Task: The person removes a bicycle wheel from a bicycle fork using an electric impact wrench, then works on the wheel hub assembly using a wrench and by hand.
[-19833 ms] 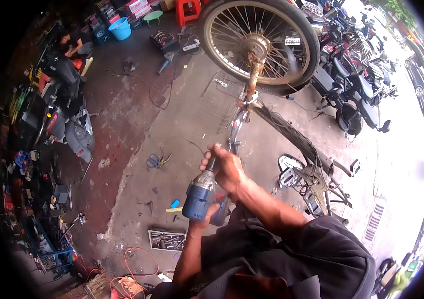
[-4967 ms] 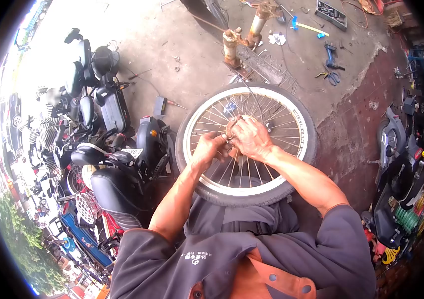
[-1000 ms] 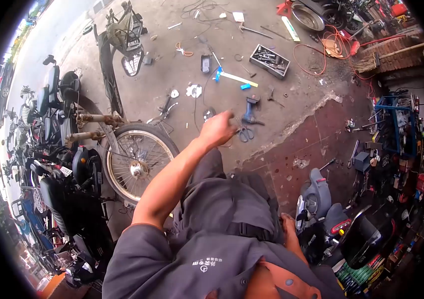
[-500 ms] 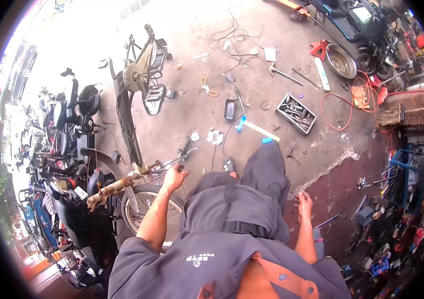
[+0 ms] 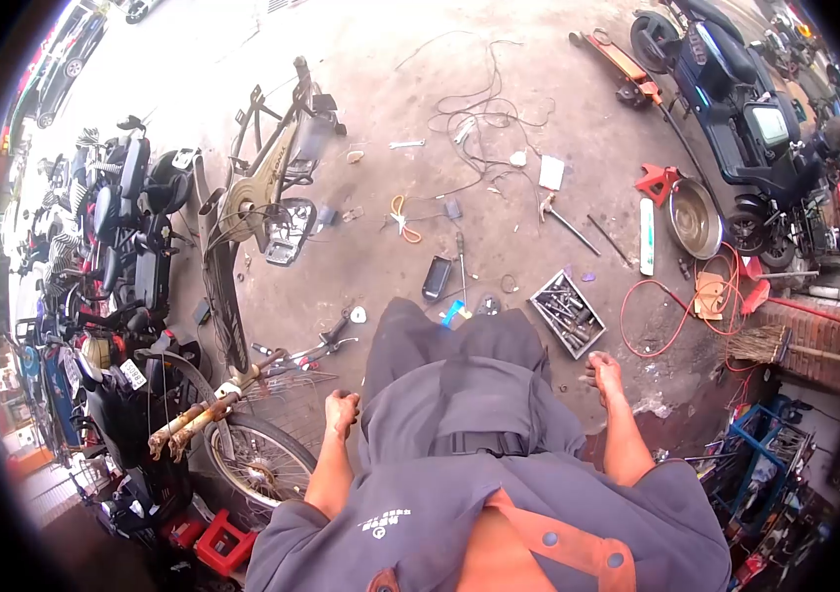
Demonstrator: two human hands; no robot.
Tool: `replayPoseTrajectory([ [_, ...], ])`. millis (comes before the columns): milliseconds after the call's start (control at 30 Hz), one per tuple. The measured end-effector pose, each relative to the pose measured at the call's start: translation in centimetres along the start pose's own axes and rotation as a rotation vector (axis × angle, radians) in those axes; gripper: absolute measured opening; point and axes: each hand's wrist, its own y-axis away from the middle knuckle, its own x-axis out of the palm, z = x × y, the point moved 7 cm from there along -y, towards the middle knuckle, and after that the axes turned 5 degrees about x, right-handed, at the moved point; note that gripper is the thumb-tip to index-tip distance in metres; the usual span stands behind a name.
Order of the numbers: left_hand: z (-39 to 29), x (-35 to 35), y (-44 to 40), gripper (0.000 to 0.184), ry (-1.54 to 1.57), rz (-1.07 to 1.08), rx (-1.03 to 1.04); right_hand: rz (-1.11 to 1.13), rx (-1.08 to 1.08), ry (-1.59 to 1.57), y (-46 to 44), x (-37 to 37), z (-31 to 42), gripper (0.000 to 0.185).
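My left hand [image 5: 342, 412] hangs beside my left thigh, its fingers loosely curled in, with nothing visible in it. Nearest to it are the bicycle wheel [image 5: 260, 462] and the handlebar [image 5: 316, 347] of a stripped frame [image 5: 252, 202] on the floor. On the other side my right hand [image 5: 603, 375] hangs by my right thigh, fingers also curled, and no object shows in it. Just beyond that hand lies a grey bin [image 5: 592, 340] of metal sockets or similar parts. Neither hand touches anything that I can see.
A hammer [image 5: 570, 225], a black tray [image 5: 436, 277], orange-handled scissors [image 5: 404, 219] and cables [image 5: 484, 123] lie ahead on the floor. Parked scooters [image 5: 109, 227] line the left. At right are a metal basin [image 5: 694, 219], an orange hose [image 5: 627, 321] and a dark scooter [image 5: 750, 118].
The view has shifted forward, and the bin and black tray now appear closer to my legs. My left hand has dropped back from near the handlebar to my thigh, its fingers more curled.
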Motion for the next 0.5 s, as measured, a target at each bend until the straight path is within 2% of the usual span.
replayPoseTrajectory([
  [67,0.0,1.6,0.1,0.029,0.108,-0.011,0.167,-0.028,-0.025,0.016,-2.9,-1.9,5.2,0.036],
  [100,1.1,2.1,-1.5,0.026,-0.001,-0.047,0.234,0.007,-0.037,0.012,-4.5,-2.4,7.5,0.037],
  [167,-1.1,2.5,-1.4,0.026,0.043,-0.007,0.22,-0.053,-0.069,-0.013,-5.6,-2.3,12.3,0.039],
  [233,-7.3,1.8,0.2,0.029,0.013,-0.012,0.139,-0.05,-0.088,-0.048,-6.7,-1.4,15.4,0.04],
  [400,-10.9,-1.2,-9.1,0.036,0.127,-0.085,0.075,0.012,-0.061,-0.074,-7.6,5.4,19.2,0.04],
  [500,-19.0,-3.4,-13.7,0.039,0.146,-0.07,0.167,0.029,0.057,-0.068,-8.9,9.3,18.5,0.035],
])
